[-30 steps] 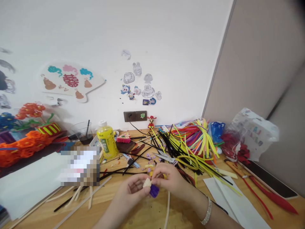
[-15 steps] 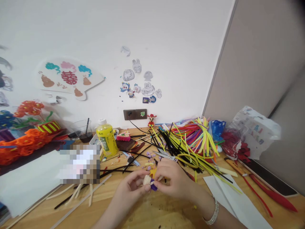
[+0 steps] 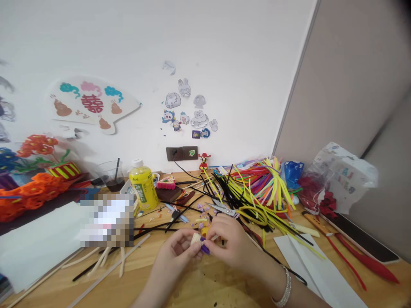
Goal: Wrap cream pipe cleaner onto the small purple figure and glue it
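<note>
A small pipe-cleaner piece, coiled in cream with a purple part beside it, sits between my two hands above the table. My left hand is closed, pinching the cream coil between thumb and fingers. From the other side my right hand pinches at the purple part, where a short cream end shows by the fingers. My fingertips hide some of the piece. Just behind the hands lies a yellow bit, partly covered. Open scissors rest beyond my right hand.
Bundles of pipe cleaners spread across the back right. A yellow bottle and a cup with dark liquid stand at the back left. Folded white paper lies right, near a black phone-like slab. Pipe-cleaner flowers stand far left.
The piece has turned slightly in my fingers, and the cream coil now shows less of its face. My right forearm has shifted a little left, exposing a black pipe cleaner beside it.
</note>
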Available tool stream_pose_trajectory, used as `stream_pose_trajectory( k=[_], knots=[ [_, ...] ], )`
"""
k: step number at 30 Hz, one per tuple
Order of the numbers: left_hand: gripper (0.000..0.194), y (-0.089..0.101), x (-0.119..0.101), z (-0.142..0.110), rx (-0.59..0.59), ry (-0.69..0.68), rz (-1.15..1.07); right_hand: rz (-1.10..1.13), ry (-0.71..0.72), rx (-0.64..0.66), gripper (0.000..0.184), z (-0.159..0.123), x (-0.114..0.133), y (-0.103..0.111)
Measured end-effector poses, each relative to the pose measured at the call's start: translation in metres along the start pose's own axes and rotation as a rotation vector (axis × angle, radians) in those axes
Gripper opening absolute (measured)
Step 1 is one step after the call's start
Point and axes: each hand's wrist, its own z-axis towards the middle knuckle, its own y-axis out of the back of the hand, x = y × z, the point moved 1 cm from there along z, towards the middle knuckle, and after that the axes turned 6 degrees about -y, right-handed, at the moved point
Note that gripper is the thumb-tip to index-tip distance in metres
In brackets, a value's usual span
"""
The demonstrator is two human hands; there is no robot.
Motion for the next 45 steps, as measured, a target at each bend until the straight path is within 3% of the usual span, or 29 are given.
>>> stream_pose_trajectory(
  k=[5, 13, 18, 22, 27, 36, 45],
  knots=[
    [0.034, 0.001, 0.006, 0.002, -0.020, -0.023, -0.049, 0.056, -0.106, -0.098, 0.016, -0.004, -0.002, -0.011],
    [0.031, 0.001, 0.003, 0.000, -0.043, -0.083, 0.053, 0.359, -0.473, -0.039, 0.010, -0.006, -0.011, -0.021],
    [0.027, 0.001, 0.000, -0.001, 0.002, -0.081, 0.097, 0.253, -0.354, 0.016, 0.014, -0.003, -0.007, -0.014],
    [0.027, 0.004, 0.004, 0.000, 0.075, -0.043, 0.096, 0.167, -0.249, 0.136, 0.013, -0.001, -0.009, -0.006],
    [0.027, 0.002, 0.000, -0.002, 0.136, -0.029, 0.084, 0.358, -0.301, 0.238, 0.003, 0.000, -0.017, -0.001],
    [0.032, -0.006, -0.009, -0.010, 0.080, -0.063, 0.029, 0.734, -0.463, 0.148, 0.042, -0.004, -0.033, -0.020],
    [0.021, 0.004, -0.011, -0.006, 0.014, -0.336, 0.272, 0.689, -0.473, 0.044, 0.048, -0.009, -0.014, -0.042]
  ],
)
